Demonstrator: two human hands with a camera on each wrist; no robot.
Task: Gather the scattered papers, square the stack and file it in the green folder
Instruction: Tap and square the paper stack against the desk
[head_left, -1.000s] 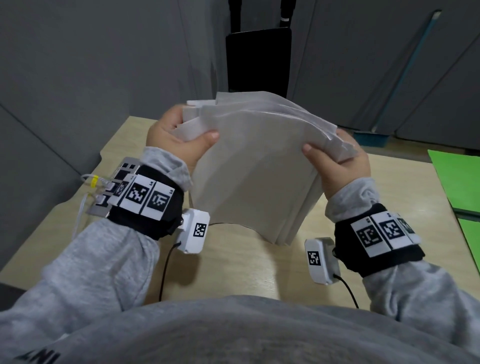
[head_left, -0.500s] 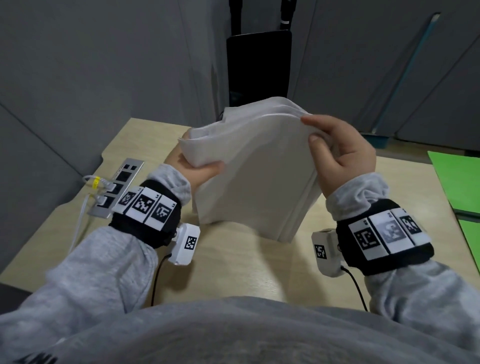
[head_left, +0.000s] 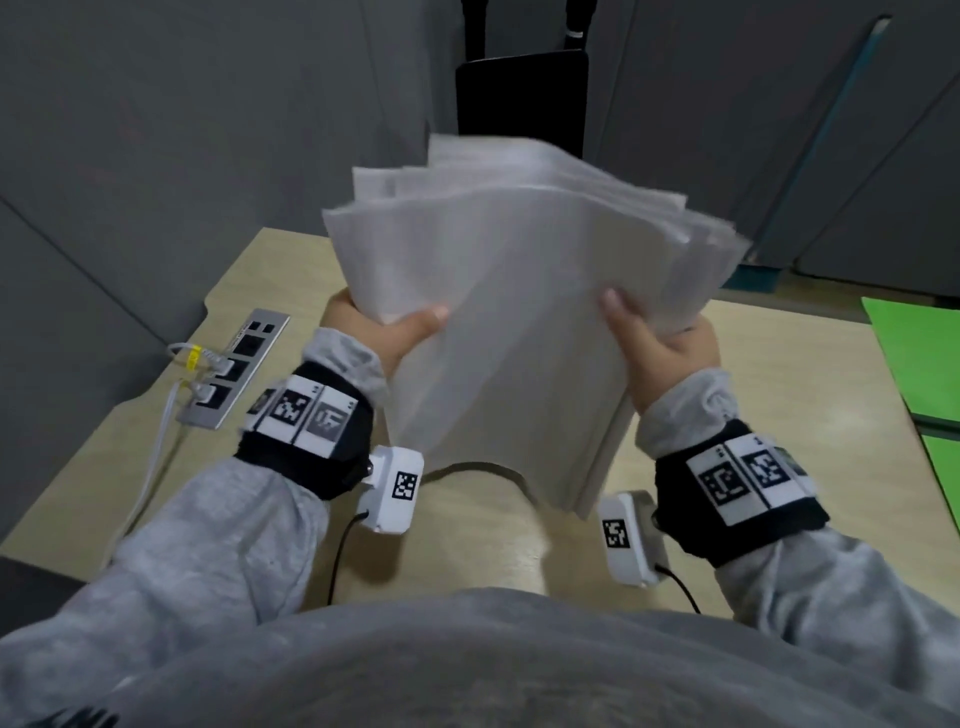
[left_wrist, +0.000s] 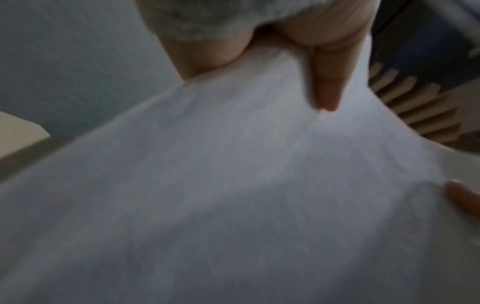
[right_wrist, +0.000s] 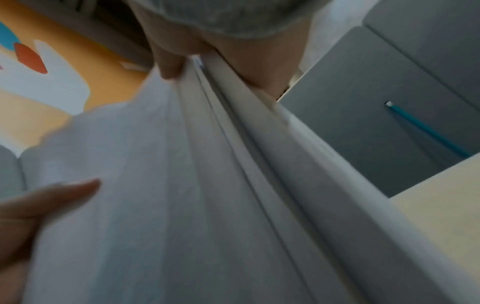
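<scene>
A stack of white papers (head_left: 509, 312) is held upright above the table (head_left: 753, 395), between the two hands, its lower edge close to the tabletop; whether it touches cannot be told. The left edge is grasped by the left hand (head_left: 384, 332), the thumb laid across the near sheet and the fingers hidden behind the stack. The right edge is grasped by the right hand (head_left: 660, 353) in the same way, thumb on the near face. The top edges of the sheets are fanned and uneven, spreading toward the far right, and the stack is bowed. In the right wrist view the separate sheet edges (right_wrist: 233, 127) are seen running away from the pinching fingers. The green folder (head_left: 914, 358) is seen at the right edge of the table, well apart from the papers. A power strip (head_left: 234, 374) with white cables plugged in is set into the table on the left.
</scene>
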